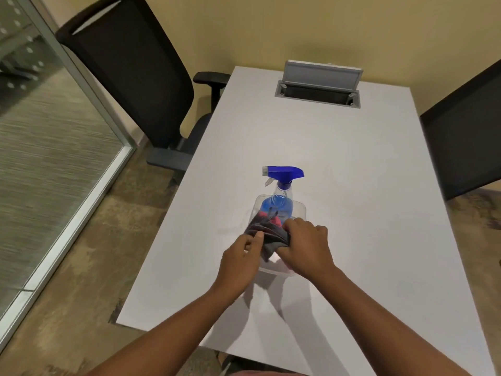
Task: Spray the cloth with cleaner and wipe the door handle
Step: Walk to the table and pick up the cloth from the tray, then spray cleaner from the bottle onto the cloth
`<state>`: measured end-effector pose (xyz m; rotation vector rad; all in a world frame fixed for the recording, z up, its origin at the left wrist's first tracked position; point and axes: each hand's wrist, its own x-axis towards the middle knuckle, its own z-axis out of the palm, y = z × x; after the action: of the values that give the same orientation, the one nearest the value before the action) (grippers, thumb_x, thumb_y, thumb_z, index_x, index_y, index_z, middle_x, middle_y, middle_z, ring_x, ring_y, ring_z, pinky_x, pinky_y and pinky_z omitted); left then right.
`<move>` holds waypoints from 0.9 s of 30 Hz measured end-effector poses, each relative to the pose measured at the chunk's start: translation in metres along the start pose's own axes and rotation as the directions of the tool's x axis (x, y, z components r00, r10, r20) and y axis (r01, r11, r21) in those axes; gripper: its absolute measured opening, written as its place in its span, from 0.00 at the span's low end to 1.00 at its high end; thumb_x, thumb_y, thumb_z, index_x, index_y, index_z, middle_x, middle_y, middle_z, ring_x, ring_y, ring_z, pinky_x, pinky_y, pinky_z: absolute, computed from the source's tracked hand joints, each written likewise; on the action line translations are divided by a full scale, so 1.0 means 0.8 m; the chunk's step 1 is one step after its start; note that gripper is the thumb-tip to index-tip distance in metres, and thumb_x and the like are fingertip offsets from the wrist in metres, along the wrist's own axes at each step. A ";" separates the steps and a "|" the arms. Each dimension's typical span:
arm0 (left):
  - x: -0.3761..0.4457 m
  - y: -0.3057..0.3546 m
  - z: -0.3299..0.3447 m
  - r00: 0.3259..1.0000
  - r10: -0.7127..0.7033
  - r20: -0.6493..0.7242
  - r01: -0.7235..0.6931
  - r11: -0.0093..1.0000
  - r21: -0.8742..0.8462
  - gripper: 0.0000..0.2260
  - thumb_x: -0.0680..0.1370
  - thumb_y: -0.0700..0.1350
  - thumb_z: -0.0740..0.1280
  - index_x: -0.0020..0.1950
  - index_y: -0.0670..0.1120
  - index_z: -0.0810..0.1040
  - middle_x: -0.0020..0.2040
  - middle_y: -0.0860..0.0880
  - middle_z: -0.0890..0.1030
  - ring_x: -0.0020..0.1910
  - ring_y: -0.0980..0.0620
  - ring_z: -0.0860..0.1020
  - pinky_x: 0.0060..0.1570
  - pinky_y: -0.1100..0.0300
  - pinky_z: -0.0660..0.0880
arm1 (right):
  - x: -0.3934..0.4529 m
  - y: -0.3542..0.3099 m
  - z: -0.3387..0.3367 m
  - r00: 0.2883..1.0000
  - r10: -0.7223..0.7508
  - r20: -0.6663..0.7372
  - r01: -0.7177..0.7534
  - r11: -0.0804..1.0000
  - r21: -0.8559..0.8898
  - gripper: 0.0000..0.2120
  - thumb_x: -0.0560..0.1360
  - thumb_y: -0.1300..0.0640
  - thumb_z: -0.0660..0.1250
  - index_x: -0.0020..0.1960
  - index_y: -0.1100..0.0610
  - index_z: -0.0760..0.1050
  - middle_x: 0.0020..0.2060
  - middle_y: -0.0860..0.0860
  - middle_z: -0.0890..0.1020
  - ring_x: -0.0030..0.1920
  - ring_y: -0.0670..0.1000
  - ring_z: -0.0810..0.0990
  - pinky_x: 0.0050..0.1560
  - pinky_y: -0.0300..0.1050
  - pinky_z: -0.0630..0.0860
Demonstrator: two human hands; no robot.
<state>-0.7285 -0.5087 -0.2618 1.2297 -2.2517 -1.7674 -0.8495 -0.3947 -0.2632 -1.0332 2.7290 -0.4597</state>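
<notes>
Head view: dark grey cloth [267, 232], crumpled, pinched by both hands.

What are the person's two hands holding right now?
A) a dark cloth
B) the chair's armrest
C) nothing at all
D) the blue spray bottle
A: both the left hand and the right hand grip the dark cloth over the clear tub, while the spray bottle stands untouched in the tub behind it.
</notes>
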 end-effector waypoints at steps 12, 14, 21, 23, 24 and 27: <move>-0.015 0.002 0.003 0.966 -0.245 0.081 0.236 0.718 -0.655 0.19 0.75 0.54 0.74 0.61 0.45 0.80 0.53 0.41 0.86 0.53 0.44 0.85 0.54 0.49 0.82 | -0.071 -0.060 -0.002 0.991 -0.127 0.042 0.123 0.989 0.085 0.17 0.72 0.45 0.63 0.61 0.45 0.71 0.44 0.46 0.74 0.45 0.50 0.72 0.44 0.46 0.66; -0.013 -0.006 -0.003 0.966 -0.240 0.094 0.239 0.700 -0.673 0.15 0.78 0.50 0.72 0.61 0.44 0.81 0.51 0.41 0.87 0.50 0.45 0.86 0.51 0.51 0.83 | -0.076 -0.058 -0.002 0.988 -0.119 0.095 0.083 0.945 0.316 0.17 0.73 0.38 0.63 0.60 0.41 0.73 0.46 0.44 0.74 0.49 0.46 0.72 0.46 0.41 0.71; -0.010 -0.001 -0.012 0.975 -0.205 0.088 0.202 0.647 -0.735 0.15 0.79 0.50 0.71 0.62 0.44 0.81 0.49 0.41 0.87 0.46 0.46 0.86 0.49 0.51 0.82 | -0.079 -0.041 0.003 0.989 -0.096 0.111 0.016 0.823 0.568 0.30 0.73 0.38 0.69 0.72 0.40 0.67 0.66 0.41 0.70 0.66 0.40 0.69 0.65 0.36 0.70; -0.007 0.004 -0.015 0.974 -0.213 0.074 0.193 0.618 -0.762 0.16 0.79 0.50 0.71 0.63 0.43 0.80 0.51 0.40 0.86 0.46 0.47 0.86 0.47 0.52 0.82 | -0.078 -0.036 0.002 0.981 -0.133 0.143 0.023 0.806 0.591 0.35 0.72 0.39 0.71 0.75 0.39 0.62 0.66 0.34 0.66 0.67 0.34 0.66 0.64 0.28 0.66; -0.005 0.007 -0.017 0.974 -0.214 0.070 0.189 0.604 -0.775 0.18 0.78 0.50 0.71 0.64 0.42 0.79 0.52 0.40 0.86 0.47 0.46 0.85 0.46 0.53 0.82 | -0.078 -0.033 0.001 0.977 -0.145 0.154 0.024 0.798 0.602 0.37 0.71 0.39 0.72 0.76 0.39 0.60 0.66 0.30 0.65 0.67 0.31 0.65 0.63 0.25 0.65; -0.001 0.013 -0.024 0.980 -0.187 0.066 0.165 0.582 -0.796 0.24 0.74 0.53 0.72 0.67 0.43 0.77 0.57 0.39 0.85 0.52 0.44 0.85 0.49 0.53 0.83 | -0.074 -0.024 -0.006 0.984 -0.107 0.139 -0.012 0.750 0.662 0.33 0.72 0.43 0.74 0.74 0.40 0.65 0.66 0.31 0.71 0.64 0.34 0.73 0.63 0.30 0.72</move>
<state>-0.7247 -0.5230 -0.2463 1.2232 -1.0117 -2.3784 -0.7955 -0.3678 -0.2485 -0.8776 2.1017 -1.1828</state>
